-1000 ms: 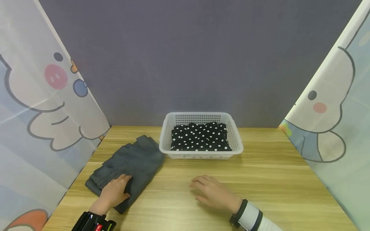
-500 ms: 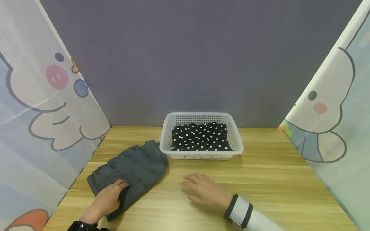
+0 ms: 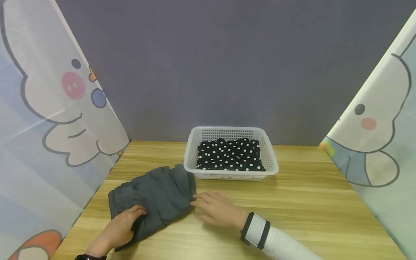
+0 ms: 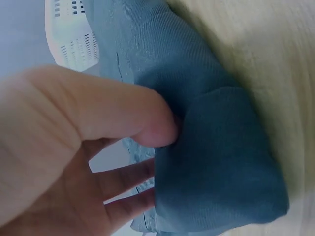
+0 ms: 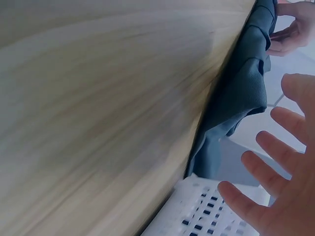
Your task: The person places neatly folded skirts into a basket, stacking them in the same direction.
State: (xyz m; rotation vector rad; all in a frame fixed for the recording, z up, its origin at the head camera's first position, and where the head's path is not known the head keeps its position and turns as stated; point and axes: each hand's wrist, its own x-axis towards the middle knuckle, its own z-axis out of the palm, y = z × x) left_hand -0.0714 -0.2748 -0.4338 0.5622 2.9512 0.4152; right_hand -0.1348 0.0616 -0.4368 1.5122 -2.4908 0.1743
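A folded dark grey garment [image 3: 162,195] with a stepped, pleated-looking far edge lies on the left of the table; its kind is not plain. My left hand [image 3: 121,225] grips its near-left part. In the left wrist view the thumb [image 4: 152,118] presses into a fold while the fingers [image 4: 130,204] lie on the other side of the cloth. At the garment's right end is my right hand [image 3: 217,209], fingertips right at the edge. The right wrist view shows that hand's fingers [image 5: 268,172] spread and relaxed, holding nothing.
A white perforated basket [image 3: 232,175] stands at the back middle, with black white-dotted cloth [image 3: 230,155] inside. The garment's far right corner reaches its front left corner. A grey panel [image 3: 227,72] rises behind the wooden table [image 3: 308,202], and printed cartoon sheets [image 3: 373,144] flank it.
The left hand has moved slightly toward the body and the garment has shifted right and turned a little. The right hand has moved left to the garment's edge. The view has swung slightly left.
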